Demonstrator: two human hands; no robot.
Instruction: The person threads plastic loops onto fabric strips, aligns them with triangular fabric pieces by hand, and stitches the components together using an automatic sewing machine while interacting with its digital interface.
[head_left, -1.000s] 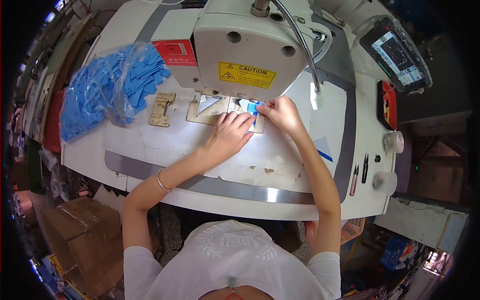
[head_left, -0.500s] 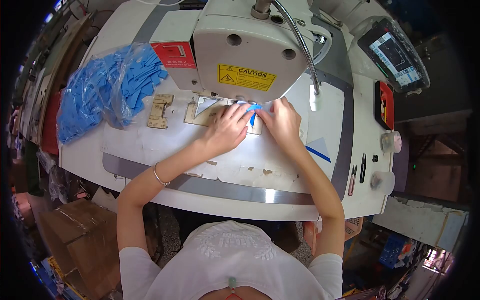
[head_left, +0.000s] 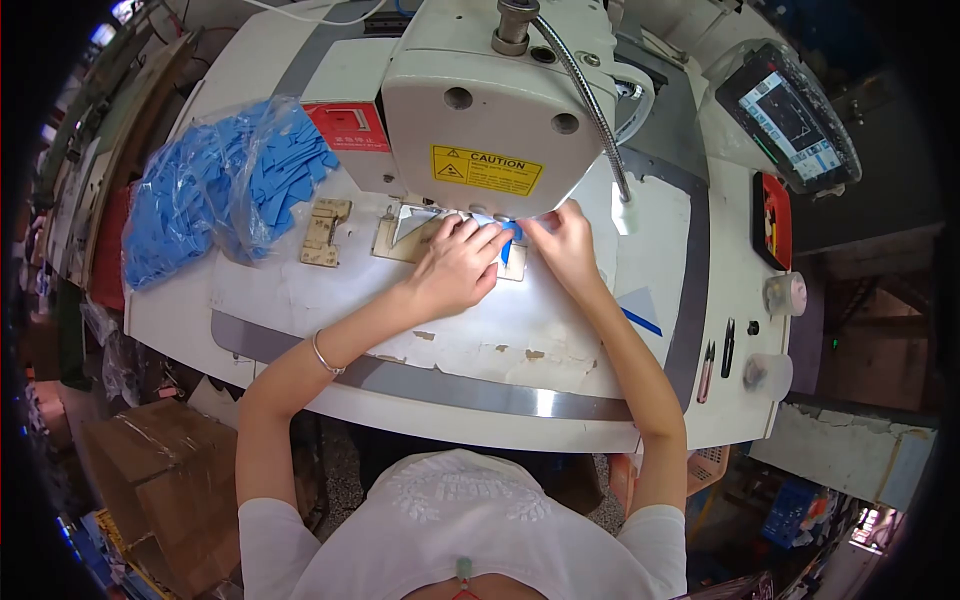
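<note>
Under the head of the sewing machine (head_left: 470,110), a narrow blue piece (head_left: 507,250) lies on a small tan template plate (head_left: 516,268). My left hand (head_left: 455,268) presses its bent fingers on the blue piece from the left. From the right, my right hand (head_left: 566,250) pinches at the piece's upper end, its fingertips partly hidden by the machine head. A second tan template (head_left: 392,240) with a pale triangular piece (head_left: 410,222) on it sits just left of my left hand.
A clear bag of blue pieces (head_left: 215,185) and another template (head_left: 323,232) lie left. To the right are a blue-edged triangle (head_left: 641,308), thread snips (head_left: 706,370), black tweezers (head_left: 728,346), a red tray (head_left: 770,220), small tubs (head_left: 768,376) and a control screen (head_left: 790,115).
My right hand has shifted slightly up and closer under the machine head. My left hand stays on the blue piece. The whole view has tilted a little.
</note>
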